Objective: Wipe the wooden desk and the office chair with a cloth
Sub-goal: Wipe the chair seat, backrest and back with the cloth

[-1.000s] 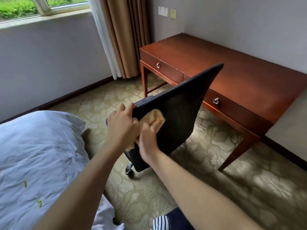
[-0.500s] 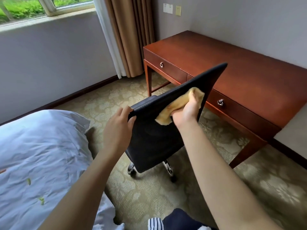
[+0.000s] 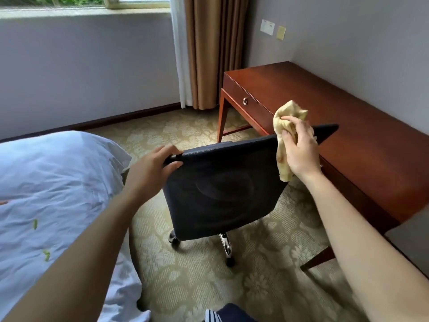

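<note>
room: patterned carpet (image 3: pixel 190 282), brown curtain (image 3: pixel 206 54), white bedding (image 3: pixel 46 182) at left.
wooden desk (image 3: pixel 362 140): along the right wall.
office chair (image 3: pixel 222 194): black, backrest toward the camera, close before the desk.
left hand (image 3: pixel 151 168): fingers curled over the backrest's top left corner.
right hand (image 3: pixel 299 149): raised at the top right edge, gripping the cloth (image 3: pixel 282 126).
cloth: yellow (bunched up), tail hanging before the backrest.

Both bare forearms reach forward from the near edge. The left hand (image 3: pixel 152 167) sits lower on the left, fingers and thumb curled over the top corner of the office chair backrest (image 3: pixel 220 194). The right hand (image 3: pixel 299 151) is raised higher on the right, its fingers pinching a bunched yellow cloth (image 3: pixel 282 123).
</note>
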`<state>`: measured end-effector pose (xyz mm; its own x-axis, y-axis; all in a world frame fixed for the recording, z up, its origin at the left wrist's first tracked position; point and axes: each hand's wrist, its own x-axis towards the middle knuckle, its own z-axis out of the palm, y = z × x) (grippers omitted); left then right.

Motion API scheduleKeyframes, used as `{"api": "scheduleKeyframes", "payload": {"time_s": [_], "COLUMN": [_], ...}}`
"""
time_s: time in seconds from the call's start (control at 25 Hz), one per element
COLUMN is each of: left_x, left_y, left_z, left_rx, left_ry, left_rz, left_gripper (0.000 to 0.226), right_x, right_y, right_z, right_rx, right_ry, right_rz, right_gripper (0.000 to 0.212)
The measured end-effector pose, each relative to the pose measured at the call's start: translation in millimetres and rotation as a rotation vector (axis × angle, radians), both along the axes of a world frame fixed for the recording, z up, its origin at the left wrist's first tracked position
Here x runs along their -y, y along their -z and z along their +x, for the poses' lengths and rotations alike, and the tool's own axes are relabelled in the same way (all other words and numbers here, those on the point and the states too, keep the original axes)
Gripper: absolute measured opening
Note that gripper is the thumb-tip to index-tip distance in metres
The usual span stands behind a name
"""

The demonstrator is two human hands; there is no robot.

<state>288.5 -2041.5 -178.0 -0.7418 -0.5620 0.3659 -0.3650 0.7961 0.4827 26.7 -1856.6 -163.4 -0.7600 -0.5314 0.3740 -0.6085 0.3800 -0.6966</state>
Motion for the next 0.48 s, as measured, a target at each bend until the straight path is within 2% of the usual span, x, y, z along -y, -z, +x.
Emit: {"api": "scheduleKeyframes", "payload": {"time_s": [0.12,0.24,0.4,0.48], "left_x": [19,30,34,34], "left_y": [-1,1,0,-6], "left_z": [11,23,32,33], "left_rx": [0.023,0.042,0.118,0.140], "left_ry": [-0.011,-0.093,-0.196,-0.190], "left_rz": [0.080,0.096,0.039,0.044], "left_gripper": [0.015,0.023,0.047,0.048], "right_x": [-3,1,15,29], "right_y": [-8,-16,-16,-11], "right_z": [6,21,50,67], "right_rx": [-0.165,-0.288,-0.452,-0.600], "right_ry": [-0.168,-0.323,-0.536,-0.647], "right_rz": [0.207,0.315,0.224,0.207], "right_gripper": [0.027,0.031,0.037,0.041]}}
